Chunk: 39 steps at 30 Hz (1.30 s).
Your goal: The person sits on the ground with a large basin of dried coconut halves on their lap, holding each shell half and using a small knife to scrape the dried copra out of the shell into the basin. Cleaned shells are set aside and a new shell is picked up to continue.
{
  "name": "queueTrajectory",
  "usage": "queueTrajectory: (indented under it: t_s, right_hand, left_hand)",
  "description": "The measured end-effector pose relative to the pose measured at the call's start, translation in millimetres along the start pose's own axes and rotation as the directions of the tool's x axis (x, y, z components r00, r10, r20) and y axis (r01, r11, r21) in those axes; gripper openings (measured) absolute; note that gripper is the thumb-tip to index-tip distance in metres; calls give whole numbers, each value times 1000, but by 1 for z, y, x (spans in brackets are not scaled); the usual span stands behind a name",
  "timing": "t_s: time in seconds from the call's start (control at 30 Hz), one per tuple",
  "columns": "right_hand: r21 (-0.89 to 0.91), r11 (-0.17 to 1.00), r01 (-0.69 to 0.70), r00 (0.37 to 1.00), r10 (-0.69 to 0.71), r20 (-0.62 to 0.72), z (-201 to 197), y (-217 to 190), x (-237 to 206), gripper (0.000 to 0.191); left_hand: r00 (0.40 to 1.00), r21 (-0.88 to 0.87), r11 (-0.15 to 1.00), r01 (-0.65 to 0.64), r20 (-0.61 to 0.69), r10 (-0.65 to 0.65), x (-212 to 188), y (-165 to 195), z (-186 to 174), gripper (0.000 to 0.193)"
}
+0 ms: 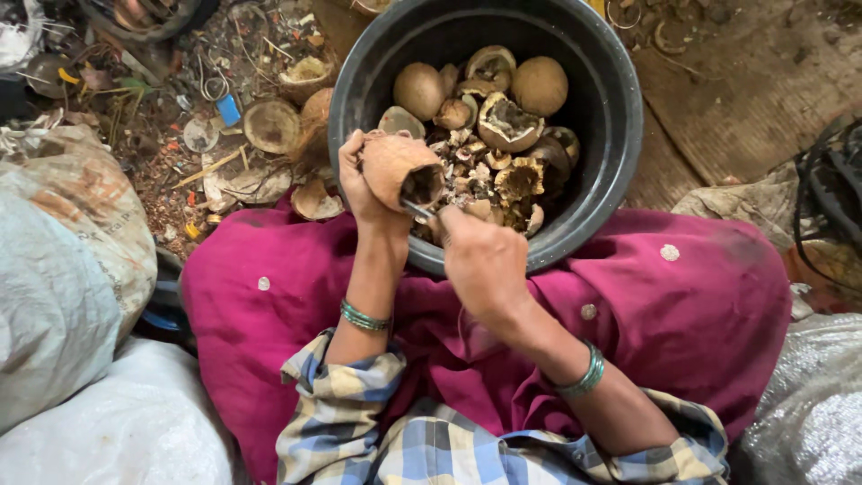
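My left hand [359, 184] grips a brown round fruit shell [393, 164], its open end turned to the right. My right hand [483, 260] holds a thin metal tool [418, 211] whose tip goes into the shell's opening. Both hands are over the near rim of a big black tub [620, 117]. The tub holds whole round brown fruits [540, 85], broken shell halves [507, 121] and scraped bits. The tub rests against my lap, which is covered in magenta cloth [682, 305]. I wear green bangles on both wrists and checked sleeves.
Empty shell halves [271, 126] and litter lie on the ground left of the tub. White and grey sacks [63, 278] are at my left, a shiny sack [808, 404] at lower right, black cables [831, 193] at the right edge.
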State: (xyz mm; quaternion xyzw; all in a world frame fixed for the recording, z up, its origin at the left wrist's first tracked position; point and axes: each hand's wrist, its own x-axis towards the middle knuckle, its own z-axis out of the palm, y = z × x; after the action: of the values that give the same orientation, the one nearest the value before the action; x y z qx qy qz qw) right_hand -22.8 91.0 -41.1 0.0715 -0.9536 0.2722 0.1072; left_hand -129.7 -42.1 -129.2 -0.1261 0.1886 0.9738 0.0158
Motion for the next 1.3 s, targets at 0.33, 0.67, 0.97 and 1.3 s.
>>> queueTrajectory:
  t_s: [0.33, 0.67, 0.97, 1.3]
  right_hand:
    - [218, 962, -163, 985, 146, 95, -3, 31, 13, 21]
    - [-147, 981, -128, 969, 155, 191, -30, 61, 11, 24]
    - [-230, 964, -133, 980, 162, 115, -42, 74, 12, 25]
    - [-145, 987, -75, 994, 62, -94, -71, 67, 15, 17]
  left_hand:
    - [783, 567, 606, -558, 119, 610, -11, -12, 28, 15]
    - [566, 639, 69, -766, 620, 543, -15, -2, 49, 16]
    - [735, 775, 233, -587, 391, 554, -18, 8, 48, 16]
    - [977, -88, 974, 210, 59, -206, 26, -8, -6, 33]
